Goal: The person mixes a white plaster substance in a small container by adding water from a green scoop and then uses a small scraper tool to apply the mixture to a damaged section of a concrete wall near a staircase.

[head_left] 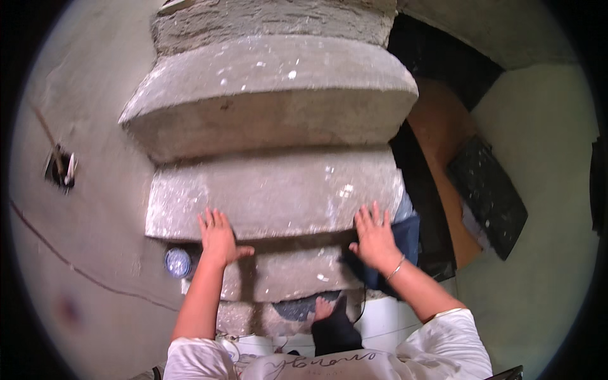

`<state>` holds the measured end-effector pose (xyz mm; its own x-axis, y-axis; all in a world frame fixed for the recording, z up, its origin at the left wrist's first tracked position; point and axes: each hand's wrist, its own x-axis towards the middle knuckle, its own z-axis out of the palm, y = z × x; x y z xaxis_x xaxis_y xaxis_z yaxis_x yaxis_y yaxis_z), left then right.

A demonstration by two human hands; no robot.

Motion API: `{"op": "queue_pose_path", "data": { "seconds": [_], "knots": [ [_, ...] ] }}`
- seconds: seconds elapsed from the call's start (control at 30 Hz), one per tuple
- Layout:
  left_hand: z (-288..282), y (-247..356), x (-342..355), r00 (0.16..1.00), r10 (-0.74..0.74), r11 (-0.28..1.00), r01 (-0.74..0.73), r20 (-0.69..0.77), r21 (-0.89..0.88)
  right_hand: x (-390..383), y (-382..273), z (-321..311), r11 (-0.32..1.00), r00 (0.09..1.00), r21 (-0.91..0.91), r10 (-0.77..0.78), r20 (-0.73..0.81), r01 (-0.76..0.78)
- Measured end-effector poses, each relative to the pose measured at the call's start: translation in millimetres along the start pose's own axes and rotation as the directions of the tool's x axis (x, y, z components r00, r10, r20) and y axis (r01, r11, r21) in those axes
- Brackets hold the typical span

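Both my arms reach forward over a rough concrete step (272, 196) spotted with white paint. My left hand (218, 239) is at the step's front edge on the left, its fingers spread and pointing ahead, with nothing in it. Toward the right end of the same edge is my right hand (375, 239), also with fingers apart and holding nothing; a thin bracelet circles that wrist. Whether the palms press on the concrete or hover just above it, I cannot tell. Beside my right hand hangs dark blue cloth (406, 239).
A higher step (272, 120) rises ahead, a lower one (297, 275) lies nearer. Left of the steps are a small blue-rimmed round container (178, 262) and a grey wall (95, 221) with a hole and cable. On the right lean a brown board (437, 126) and a black panel (489, 196).
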<state>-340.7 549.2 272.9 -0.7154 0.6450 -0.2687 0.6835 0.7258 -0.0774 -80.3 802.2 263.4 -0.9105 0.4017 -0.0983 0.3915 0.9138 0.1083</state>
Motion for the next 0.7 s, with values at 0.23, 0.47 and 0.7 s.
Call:
{"op": "queue_pose_path", "data": {
  "seconds": [0.23, 0.47, 0.7],
  "knots": [
    [-1, 8, 10, 0.968, -0.07, 0.997, 0.059, 0.24, 0.053, 14, 26, -9, 0.991, 0.953, 0.12, -0.094, 0.29, 0.061],
    [-25, 4, 30, 0.885, -0.108, 0.992, 0.068, 0.453, 0.104, 33, 30, -22, 0.985, 0.858, 0.171, -0.1, 0.503, 0.015],
    [-8, 1, 33, 0.88, -0.093, 0.994, 0.058, 0.467, 0.088, 36, 29, -16, 0.992, 0.858, 0.121, -0.095, 0.505, 0.039]
  ]
}}
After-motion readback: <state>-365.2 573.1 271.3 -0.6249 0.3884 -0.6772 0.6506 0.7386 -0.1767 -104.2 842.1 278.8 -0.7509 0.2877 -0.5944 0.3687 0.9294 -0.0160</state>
